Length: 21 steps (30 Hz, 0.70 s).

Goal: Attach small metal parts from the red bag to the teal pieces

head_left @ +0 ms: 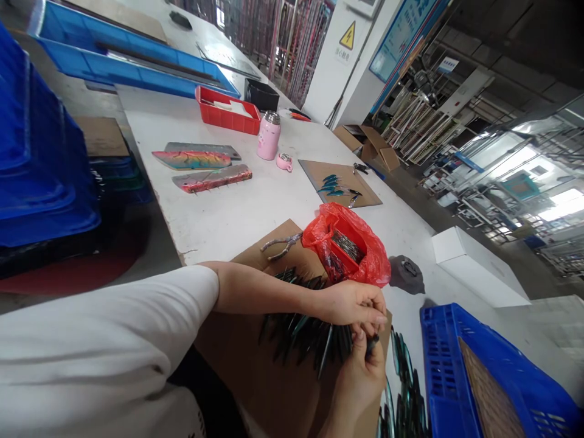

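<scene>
My left hand [353, 302] and my right hand [360, 371] meet over a brown cardboard sheet [255, 359] on the white table. Both pinch one small dark lure-shaped piece [371, 344] between their fingertips. Just left of the hands lies a heap of several dark green lure bodies [301, 331]. Behind the hands stands a red plastic bag [360, 243] holding a small red box of metal hooks [347, 243]. A pair of pliers [283, 245] rests on the cardboard beside the bag.
A blue crate [460, 377] sits at the right. A white box [477, 267], a dark cap [406, 274], a pink bottle [269, 135], a red tray [227, 109] and painted lures [201, 170] lie farther along the table. Blue crates [36, 158] are stacked at left.
</scene>
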Motion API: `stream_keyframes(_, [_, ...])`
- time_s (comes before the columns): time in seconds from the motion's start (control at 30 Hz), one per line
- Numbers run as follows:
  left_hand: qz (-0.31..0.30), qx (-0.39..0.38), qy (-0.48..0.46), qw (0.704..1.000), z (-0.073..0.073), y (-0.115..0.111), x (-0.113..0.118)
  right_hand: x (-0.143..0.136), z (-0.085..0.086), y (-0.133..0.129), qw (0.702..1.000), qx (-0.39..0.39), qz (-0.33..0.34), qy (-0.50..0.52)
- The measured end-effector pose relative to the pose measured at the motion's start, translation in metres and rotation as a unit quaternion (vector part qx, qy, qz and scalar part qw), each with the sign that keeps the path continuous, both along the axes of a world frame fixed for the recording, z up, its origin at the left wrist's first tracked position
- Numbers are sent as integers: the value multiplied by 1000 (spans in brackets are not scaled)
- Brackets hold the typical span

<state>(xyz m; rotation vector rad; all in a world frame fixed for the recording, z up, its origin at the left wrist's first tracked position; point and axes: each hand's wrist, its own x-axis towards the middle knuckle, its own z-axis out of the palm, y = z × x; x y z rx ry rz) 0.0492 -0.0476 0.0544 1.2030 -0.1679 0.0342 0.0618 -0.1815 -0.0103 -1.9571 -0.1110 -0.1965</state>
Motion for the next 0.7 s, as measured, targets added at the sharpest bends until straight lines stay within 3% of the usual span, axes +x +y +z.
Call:
stream_keyframes(0.17, [-4,9,-4,1000,2,1,-1,-3,6,3,999,-10,-33,22])
stream_keyframes(0.4, [-8,17,-12,1000,1,1,-1,-3,4,5,999,49,-15,2])
stream_keyframes(0.7, [-4,34,-1,999,3,2,-1,-5,9,7,1000,20,-24,-2])
